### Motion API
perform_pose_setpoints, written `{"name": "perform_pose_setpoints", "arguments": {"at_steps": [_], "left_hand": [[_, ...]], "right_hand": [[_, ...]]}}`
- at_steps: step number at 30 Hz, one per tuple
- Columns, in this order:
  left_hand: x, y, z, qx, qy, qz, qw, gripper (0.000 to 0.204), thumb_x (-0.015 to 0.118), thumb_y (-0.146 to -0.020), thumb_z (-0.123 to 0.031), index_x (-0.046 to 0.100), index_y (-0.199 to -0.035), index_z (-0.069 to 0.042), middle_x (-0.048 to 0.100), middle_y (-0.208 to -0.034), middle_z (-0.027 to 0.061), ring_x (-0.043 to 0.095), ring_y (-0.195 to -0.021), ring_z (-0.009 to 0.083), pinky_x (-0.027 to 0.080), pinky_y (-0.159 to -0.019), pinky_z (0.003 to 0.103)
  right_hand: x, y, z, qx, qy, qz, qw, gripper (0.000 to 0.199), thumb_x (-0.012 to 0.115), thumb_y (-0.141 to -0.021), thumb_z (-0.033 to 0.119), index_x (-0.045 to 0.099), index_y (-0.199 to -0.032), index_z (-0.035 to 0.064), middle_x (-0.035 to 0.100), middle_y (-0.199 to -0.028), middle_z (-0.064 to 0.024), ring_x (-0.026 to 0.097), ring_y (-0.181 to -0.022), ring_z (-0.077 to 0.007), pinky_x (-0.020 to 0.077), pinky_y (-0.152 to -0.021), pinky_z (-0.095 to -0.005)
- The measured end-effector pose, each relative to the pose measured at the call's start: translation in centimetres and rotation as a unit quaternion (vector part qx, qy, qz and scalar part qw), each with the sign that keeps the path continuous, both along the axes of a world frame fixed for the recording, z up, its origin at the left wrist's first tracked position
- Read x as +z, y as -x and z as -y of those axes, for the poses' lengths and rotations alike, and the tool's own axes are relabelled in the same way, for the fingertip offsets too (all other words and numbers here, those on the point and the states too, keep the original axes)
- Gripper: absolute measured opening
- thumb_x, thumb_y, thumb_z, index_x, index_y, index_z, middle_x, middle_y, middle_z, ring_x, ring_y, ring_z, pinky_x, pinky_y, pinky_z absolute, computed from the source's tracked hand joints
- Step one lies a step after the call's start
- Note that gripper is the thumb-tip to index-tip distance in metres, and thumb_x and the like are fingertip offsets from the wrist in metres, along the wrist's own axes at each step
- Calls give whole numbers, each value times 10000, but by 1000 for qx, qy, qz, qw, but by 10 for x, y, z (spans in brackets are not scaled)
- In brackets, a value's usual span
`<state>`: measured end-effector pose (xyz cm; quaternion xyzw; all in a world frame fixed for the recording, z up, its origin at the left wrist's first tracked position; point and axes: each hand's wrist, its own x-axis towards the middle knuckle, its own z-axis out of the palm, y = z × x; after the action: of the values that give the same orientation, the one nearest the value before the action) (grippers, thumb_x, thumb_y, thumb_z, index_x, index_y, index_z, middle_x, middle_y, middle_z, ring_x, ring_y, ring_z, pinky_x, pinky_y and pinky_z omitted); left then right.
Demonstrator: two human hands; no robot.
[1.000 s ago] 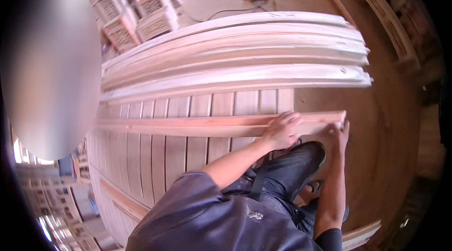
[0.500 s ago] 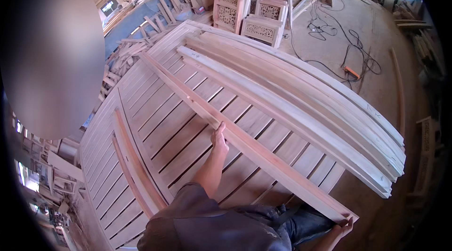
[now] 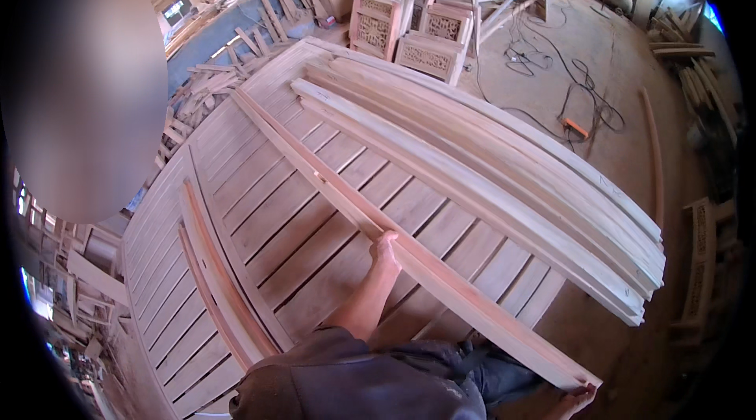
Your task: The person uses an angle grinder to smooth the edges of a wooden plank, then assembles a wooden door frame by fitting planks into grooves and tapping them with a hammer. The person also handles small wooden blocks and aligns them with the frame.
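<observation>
A long reddish wooden beam (image 3: 465,294) runs slantwise over a slatted wooden panel (image 3: 295,251), from far left to near right. My left hand (image 3: 386,248) is closed round the beam's near edge, partway along its length, with the thumb on top. At the beam's near right end, beyond the panel, my right hand (image 3: 581,398) grips the end piece; part of this hand is dark and its lower fingers are hidden. A small notch or knot shows in the beam's side farther up.
Several pale beams (image 3: 472,184) lie side by side on the panel's right. Two narrow strips (image 3: 216,278) rest at its left. Carved wooden frames (image 3: 429,46) and a pile of offcuts (image 3: 209,93) stand beyond. Cables and an orange power strip (image 3: 576,128) lie on the floor.
My left hand has moved along the beam toward its near end. My right hand stays at the end, a little lower in view. The whole view has shifted slightly.
</observation>
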<state>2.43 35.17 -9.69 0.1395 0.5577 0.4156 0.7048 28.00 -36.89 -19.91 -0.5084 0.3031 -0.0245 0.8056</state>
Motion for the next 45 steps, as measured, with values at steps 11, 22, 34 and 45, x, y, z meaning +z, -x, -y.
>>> {"name": "perform_pose_setpoints", "arguments": {"at_steps": [11,22,34,45], "left_hand": [[-18,-39,41,-33,19,58,998,338,626,-732,-61,567,-1062,-20,560,-1008,101,614,-965,304,538,-883,530],[29,-79,8,-166,8,51,985,466,646,-658,-182,584,-1111,-97,599,-1064,91,572,-1042,329,461,-929,576],[-3,-69,-34,-287,-95,-116,946,589,607,-728,-208,545,-1265,26,583,-1284,171,578,-1169,344,443,-1002,501],[14,-93,28,-348,-235,-363,832,1070,653,-738,-188,18,-1578,0,125,-1645,188,284,-1465,296,202,-1203,454]], "right_hand": [[81,-11,30,-66,51,49,995,190,557,-788,276,620,-906,141,633,-950,-31,615,-873,-245,530,-810,-408],[148,-9,-52,-52,165,140,975,229,681,-803,126,648,-1017,52,625,-1032,-78,619,-962,-264,543,-863,-440],[94,-4,-132,-144,-257,82,952,614,626,-601,189,602,-1203,76,633,-1146,-104,573,-1116,-356,412,-1079,-585],[75,-28,-156,-215,-288,53,932,339,570,-670,124,628,-990,28,637,-886,-76,639,-904,-283,514,-976,-488]]}}
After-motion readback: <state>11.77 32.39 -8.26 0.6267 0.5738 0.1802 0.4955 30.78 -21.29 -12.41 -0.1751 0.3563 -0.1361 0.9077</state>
